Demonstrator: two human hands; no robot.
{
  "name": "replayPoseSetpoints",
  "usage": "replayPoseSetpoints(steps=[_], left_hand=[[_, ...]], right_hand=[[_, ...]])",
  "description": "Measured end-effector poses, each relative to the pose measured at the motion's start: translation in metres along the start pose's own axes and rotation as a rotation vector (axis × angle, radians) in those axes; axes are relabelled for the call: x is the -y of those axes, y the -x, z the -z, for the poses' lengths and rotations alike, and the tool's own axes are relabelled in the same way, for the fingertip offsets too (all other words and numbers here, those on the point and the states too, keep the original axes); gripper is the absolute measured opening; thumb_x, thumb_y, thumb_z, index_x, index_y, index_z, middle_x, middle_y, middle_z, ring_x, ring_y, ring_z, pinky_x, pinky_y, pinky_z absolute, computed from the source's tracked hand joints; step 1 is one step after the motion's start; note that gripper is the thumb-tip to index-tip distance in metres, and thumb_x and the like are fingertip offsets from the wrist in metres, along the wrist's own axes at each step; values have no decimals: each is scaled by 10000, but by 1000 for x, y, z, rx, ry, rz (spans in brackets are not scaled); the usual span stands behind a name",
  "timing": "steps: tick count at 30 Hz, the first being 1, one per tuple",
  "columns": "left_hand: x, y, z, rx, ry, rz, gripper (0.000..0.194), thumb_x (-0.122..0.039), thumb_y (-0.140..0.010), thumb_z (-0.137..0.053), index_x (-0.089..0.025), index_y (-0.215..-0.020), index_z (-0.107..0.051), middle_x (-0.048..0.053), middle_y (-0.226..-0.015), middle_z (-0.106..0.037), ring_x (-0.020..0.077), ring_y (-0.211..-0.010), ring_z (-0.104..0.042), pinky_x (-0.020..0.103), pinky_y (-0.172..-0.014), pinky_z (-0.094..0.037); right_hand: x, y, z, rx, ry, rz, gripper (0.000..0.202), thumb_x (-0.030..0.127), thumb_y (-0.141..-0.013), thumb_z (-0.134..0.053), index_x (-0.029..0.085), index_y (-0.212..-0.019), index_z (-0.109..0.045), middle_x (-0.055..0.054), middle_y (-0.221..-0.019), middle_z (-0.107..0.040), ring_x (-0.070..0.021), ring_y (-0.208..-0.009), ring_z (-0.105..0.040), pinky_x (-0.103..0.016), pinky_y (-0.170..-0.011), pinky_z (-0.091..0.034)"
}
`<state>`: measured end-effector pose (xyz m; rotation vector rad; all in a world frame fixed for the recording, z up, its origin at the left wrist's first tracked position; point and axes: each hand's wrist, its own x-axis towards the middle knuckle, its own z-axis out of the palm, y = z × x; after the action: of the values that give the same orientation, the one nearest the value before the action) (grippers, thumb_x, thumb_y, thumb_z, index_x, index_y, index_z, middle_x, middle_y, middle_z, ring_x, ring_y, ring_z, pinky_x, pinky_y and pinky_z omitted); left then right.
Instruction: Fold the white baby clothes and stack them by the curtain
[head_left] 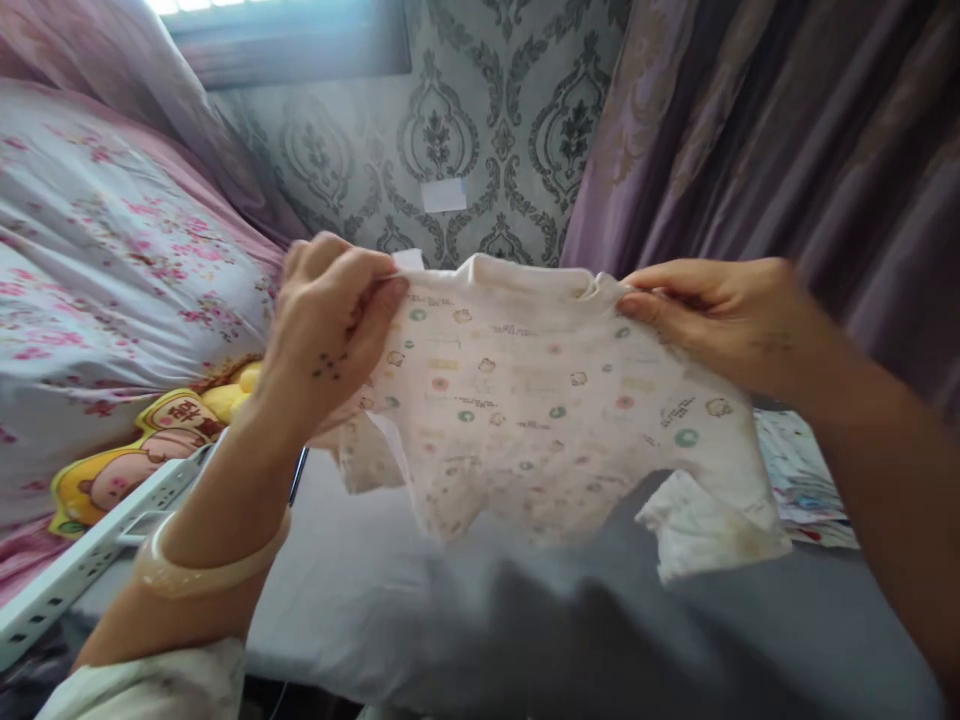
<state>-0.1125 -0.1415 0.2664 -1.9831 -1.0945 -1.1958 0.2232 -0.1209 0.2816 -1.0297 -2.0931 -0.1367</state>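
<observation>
A small white baby shirt (525, 390) with a print of little animals, green rings and lettering hangs in the air between my hands. My left hand (334, 315) pinches one shoulder between thumb and fingers. At the other shoulder, my right hand (712, 310) has the cloth pinched the same way. The neckline faces up, stretched between the two grips. One sleeve droops below my right hand, its white cuff showing; the other hangs partly behind my left wrist. The lower part of the shirt is blurred above the grey cloth surface.
Below lies a grey cloth-covered surface (360, 610). Folded clothes (799, 470) are stacked at the right, partly behind my right arm. On the left are a white perforated metal bar (82, 560), a yellow plush cushion (112, 475) and floral fabric (112, 250). Purple curtains (720, 150) hang behind.
</observation>
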Motion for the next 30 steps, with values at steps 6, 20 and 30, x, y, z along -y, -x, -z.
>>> replayPoseSetpoints(steps=[6,20,30], left_hand=[[46,63,-122,562,238,251,224,-316,-867,-516,-186,-739,-645,16,-671,-525,160,-681,-489,280,-676,-390],[61,178,-268,750,-118,342,342,-322,-988,-319,-178,-1038,-625,142,-1044,-598,281,-993,-506,377,-822,-349],[86,161,-302,742,-180,285,366,-319,-999,-287,-169,-1038,-619,148,-1058,-588,296,-995,-488,393,-812,-339]], right_hand=[[-71,20,-106,425,-52,-120,254,406,-899,-551,236,-935,-736,-26,-867,-736,-187,-761,-652,-270,-679,-442],[-141,58,-248,726,409,-233,348,405,-1018,-306,253,-1158,-586,-63,-1191,-661,-228,-1026,-640,-307,-784,-435],[-174,28,-273,761,414,-228,353,400,-1018,-308,243,-1196,-568,-81,-1212,-649,-233,-1061,-623,-319,-828,-422]])
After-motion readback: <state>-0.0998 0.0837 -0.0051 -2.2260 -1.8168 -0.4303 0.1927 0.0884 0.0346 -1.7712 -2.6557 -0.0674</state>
